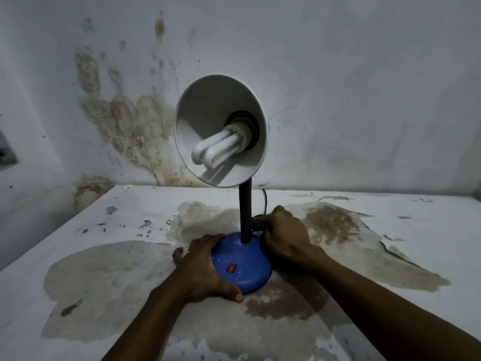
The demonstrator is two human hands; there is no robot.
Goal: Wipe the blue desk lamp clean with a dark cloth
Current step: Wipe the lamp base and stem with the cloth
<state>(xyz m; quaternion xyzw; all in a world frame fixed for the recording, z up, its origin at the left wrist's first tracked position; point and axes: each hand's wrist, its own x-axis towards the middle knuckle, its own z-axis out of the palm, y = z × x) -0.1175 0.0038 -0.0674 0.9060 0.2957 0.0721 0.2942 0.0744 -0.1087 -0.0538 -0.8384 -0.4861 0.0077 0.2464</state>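
Note:
The blue desk lamp (240, 264) stands upright in the middle of a stained white surface. Its round blue base carries a red switch (231, 268) and white specks. A dark neck (246, 212) rises to a white-lined shade (221, 131) with a coiled bulb (217, 149), tilted toward me. My left hand (203, 269) grips the left side of the base, thumb at its front edge. My right hand (283, 235) is closed on a dark cloth (260, 224), pressed against the lower neck and the base's right rear. Most of the cloth is hidden under the fingers.
The lamp's black cord (265, 201) runs behind the neck toward the wall. The tabletop (104, 269) has peeling paint and brown stains. A mouldy, stained wall (125, 121) stands close behind the lamp. The table's left edge drops off at the far left.

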